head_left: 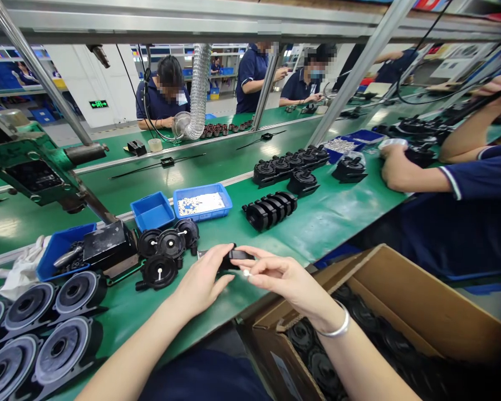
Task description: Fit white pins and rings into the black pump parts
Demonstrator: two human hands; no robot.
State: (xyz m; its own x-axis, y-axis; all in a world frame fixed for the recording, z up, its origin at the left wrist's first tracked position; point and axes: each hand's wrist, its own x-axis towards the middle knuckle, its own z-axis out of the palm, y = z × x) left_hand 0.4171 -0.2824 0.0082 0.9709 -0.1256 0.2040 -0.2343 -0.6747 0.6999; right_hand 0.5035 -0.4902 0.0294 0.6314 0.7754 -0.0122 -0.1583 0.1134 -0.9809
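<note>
Over the bench's front edge, my left hand [202, 278] is closed round a black plastic part [241, 255], its thumb stretched to the right below it. My right hand [281, 275] pinches a small white piece [246, 273] between thumb and finger, close beside that part. Its upper fingers reach to the part's right side; whether they press on it I cannot tell. Left of my hands lie several round black housings [159, 272], some with white pins in the middle. Behind them a blue tray [226, 210] holds many small white pieces, next to another blue tray [152, 210].
Black round assemblies [271, 211] stand in rows at the back right. Large black rings [64, 348] lie front left, near a green press [42, 172]. An open cardboard box [404, 289] with black parts is at my right. A co-worker's arm [426, 178] reaches in from the right.
</note>
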